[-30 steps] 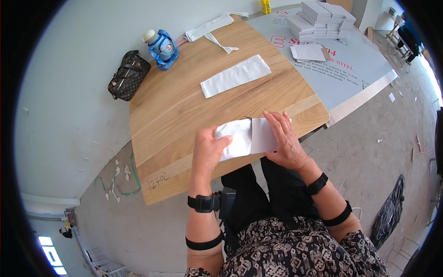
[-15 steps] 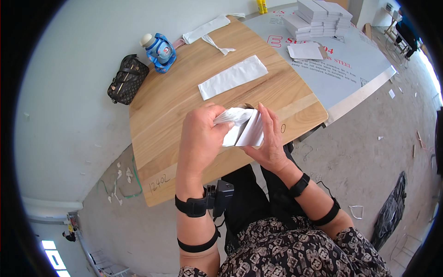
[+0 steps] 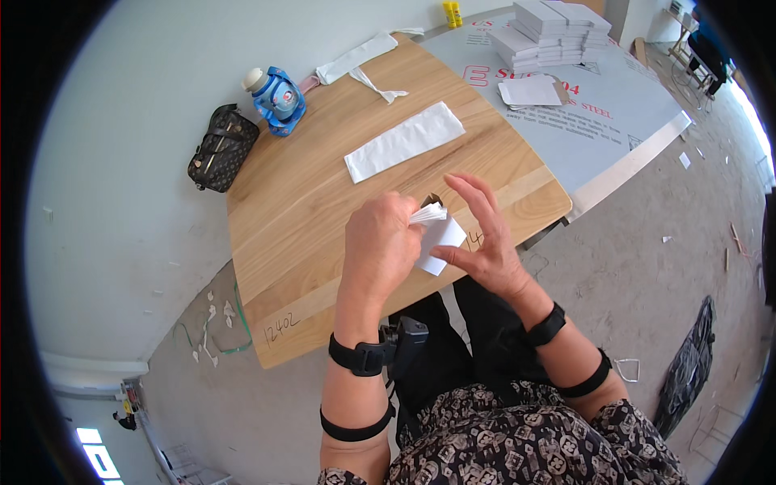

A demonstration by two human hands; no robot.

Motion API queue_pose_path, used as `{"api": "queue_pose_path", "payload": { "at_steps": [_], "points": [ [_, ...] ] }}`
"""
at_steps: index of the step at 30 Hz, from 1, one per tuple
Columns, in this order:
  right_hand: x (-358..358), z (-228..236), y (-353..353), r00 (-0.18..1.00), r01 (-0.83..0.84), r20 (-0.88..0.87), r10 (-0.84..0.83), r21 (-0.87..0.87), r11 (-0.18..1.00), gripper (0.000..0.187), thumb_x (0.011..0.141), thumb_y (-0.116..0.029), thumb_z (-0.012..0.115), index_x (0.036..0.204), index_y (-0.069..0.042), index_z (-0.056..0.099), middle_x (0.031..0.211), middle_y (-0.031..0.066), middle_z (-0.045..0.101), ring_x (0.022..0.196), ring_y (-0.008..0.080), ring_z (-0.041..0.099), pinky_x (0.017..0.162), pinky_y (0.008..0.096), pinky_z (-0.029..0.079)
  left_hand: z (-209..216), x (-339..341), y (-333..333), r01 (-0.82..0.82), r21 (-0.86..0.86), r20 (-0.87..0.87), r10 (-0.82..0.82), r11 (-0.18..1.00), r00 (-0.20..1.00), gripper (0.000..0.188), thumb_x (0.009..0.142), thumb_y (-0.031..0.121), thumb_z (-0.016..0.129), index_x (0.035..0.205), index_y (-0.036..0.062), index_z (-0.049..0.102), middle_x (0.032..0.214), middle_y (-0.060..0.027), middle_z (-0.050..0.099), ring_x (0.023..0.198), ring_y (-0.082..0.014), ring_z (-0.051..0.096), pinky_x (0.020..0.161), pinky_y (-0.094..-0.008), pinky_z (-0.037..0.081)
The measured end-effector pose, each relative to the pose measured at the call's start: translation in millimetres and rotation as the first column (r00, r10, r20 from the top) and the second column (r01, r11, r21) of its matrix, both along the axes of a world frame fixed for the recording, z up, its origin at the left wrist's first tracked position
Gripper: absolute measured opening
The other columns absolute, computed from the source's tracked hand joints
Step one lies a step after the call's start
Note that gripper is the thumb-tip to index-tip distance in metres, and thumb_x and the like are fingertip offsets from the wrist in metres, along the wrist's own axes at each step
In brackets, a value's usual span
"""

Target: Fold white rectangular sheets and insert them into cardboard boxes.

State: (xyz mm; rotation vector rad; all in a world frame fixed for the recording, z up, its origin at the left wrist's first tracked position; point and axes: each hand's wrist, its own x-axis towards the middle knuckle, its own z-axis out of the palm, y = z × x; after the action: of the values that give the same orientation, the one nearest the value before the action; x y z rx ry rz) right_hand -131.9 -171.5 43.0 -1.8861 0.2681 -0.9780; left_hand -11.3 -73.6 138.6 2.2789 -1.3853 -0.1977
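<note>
My left hand (image 3: 378,246) is closed round a small white box (image 3: 441,249) and a bunch of thin white folded sheets (image 3: 428,213), over the near part of the wooden table. The sheets stick out at the top of the box, beside a brown flap. How far they sit inside it is hidden by my fingers. My right hand (image 3: 491,255) is spread to the right of the box, its thumb at the box's face and its fingers apart. Beyond both hands, a flat white folded cloth-like strip (image 3: 406,141) lies on the table.
On the table (image 3: 299,234) stand a blue bottle (image 3: 281,101) in a carrier and a dark patterned handbag (image 3: 225,148). White strips (image 3: 356,58) lie at its far edge. To the right, a metal-sheet surface (image 3: 598,121) bears stacked white boxes (image 3: 550,36), flat cards (image 3: 529,90) and yellow tubes (image 3: 452,14).
The box has tilted and turned between my hands. My right hand has loosened from its side, fingers lifting away, while the left has moved right and covers more of the sheets.
</note>
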Motion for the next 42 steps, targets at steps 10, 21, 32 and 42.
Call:
{"api": "queue_pose_path", "payload": {
  "at_steps": [10,21,32,42],
  "points": [
    [4.1,22.2,-16.4,0.962,-0.266,0.123,0.244,0.209,0.941,0.019,0.077,-0.003,0.074,0.094,-0.003,0.065,0.111,0.0057,0.06,0.111,0.0204,0.054,0.093,0.0325,0.044,9.5,-18.8,7.4,-0.024,-0.068,-0.122,0.015,0.997,0.992,0.01,0.077,0.007,0.068,0.078,-0.0016,0.062,0.075,-0.0219,0.062,0.073,-0.0397,0.062,0.063,-0.0449,0.048],
    [-0.6,22.8,-18.1,0.941,-0.339,0.126,0.315,0.384,0.859,0.018,0.081,-0.002,0.067,0.099,-0.001,0.065,0.104,0.0036,0.063,0.095,0.0137,0.059,0.086,0.0287,0.046,-4.9,-15.5,24.4,-0.031,-0.197,-0.077,0.016,0.98,0.997,0.01,0.078,0.004,0.067,0.083,-0.0018,0.062,0.078,-0.0162,0.06,0.069,-0.0356,0.058,0.061,-0.0426,0.045],
    [-9.8,13.8,-24.2,0.947,-0.259,-0.083,0.309,0.368,0.893,0.021,0.082,0.004,0.053,0.101,0.003,0.065,0.089,0.0107,0.066,0.082,0.0192,0.063,0.072,0.032,0.049,-15.0,-7.5,21.8,-0.001,-0.303,-0.087,-0.027,0.953,0.996,0.008,0.071,-0.001,0.069,0.079,-0.001,0.066,0.086,-0.0075,0.057,0.091,-0.0268,0.055,0.075,-0.0371,0.046],
    [-15.7,25.2,-21.4,0.952,-0.196,-0.183,0.245,0.25,0.948,0.023,0.083,0.004,0.05,0.101,0.003,0.064,0.085,0.015,0.065,0.079,0.024,0.062,0.071,0.0336,0.049,-20.7,-3.6,17.2,0.219,-0.236,0.284,-0.148,0.947,0.947,0.014,0.064,-0.002,0.07,0.077,0.0036,0.066,0.099,-0.0046,0.057,0.111,-0.0276,0.05,0.09,-0.0426,0.037]
  ]
}}
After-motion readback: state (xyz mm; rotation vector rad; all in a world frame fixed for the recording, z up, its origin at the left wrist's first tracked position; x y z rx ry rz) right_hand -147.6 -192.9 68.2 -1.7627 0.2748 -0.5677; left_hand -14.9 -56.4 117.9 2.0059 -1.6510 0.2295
